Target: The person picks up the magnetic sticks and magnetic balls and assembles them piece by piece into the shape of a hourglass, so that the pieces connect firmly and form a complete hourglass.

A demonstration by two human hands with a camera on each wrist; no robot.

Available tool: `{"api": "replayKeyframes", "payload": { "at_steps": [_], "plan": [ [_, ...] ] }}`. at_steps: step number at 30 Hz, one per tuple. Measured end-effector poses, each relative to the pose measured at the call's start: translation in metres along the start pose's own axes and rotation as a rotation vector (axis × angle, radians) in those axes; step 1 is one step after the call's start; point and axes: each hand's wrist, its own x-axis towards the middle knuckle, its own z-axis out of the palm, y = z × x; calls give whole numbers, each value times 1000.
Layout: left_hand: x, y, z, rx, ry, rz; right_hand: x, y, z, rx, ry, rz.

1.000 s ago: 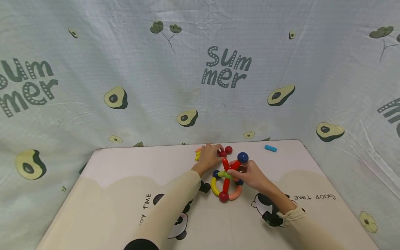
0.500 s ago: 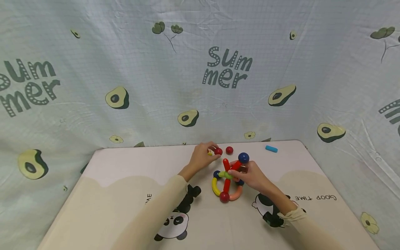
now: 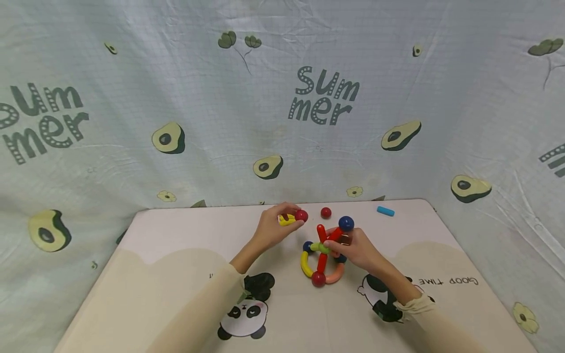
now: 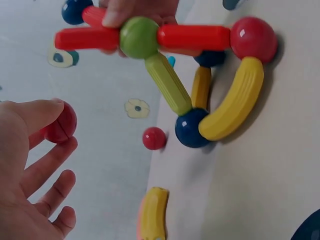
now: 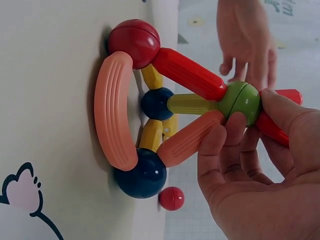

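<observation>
My left hand [image 3: 270,229] pinches a red ball [image 4: 64,122] between thumb and fingers, raised above the back of the table, left of the magnetic stick-and-ball structure. My right hand [image 3: 358,250] grips that structure at the green ball [image 5: 240,104] at its top. The base is a ring of curved yellow rods [image 4: 237,102] and a curved salmon rod [image 5: 115,112], joined by a red ball [image 5: 135,42] and dark blue balls [image 5: 141,173]. Straight red, green and salmon rods climb to the green ball. Two red rods project beyond it, one tipped with a blue ball [image 3: 346,223].
Another red ball [image 3: 325,213] lies behind the structure. Curved yellow pieces [image 4: 156,214] with a salmon one lie partly behind the left hand. A light blue rod [image 3: 386,211] lies at the back right. The printed curtain [image 3: 212,147] stands behind the table [image 3: 167,235].
My left hand has picked up one of the two red balls and moved left and slightly toward me with it. The right hand keeps its hold on the structure.
</observation>
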Motion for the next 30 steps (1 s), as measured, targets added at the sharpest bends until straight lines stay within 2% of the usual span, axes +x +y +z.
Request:
{"api": "replayKeyframes", "payload": {
  "at_steps": [4, 12, 19, 30],
  "plan": [
    [-7, 12, -3, -34, 9, 20, -1, 0, -1, -5, -2, -2],
    [-11, 34, 0, -67, 6, 107, 1, 0, -1, -4, -9, -2],
    [-11, 38, 5, -84, 15, 157, 2, -2, -3, -2, -36, -24],
    [-11, 39, 7, -115, 24, 172, 4, -3, -5, -3, -35, -11]
  ]
}}
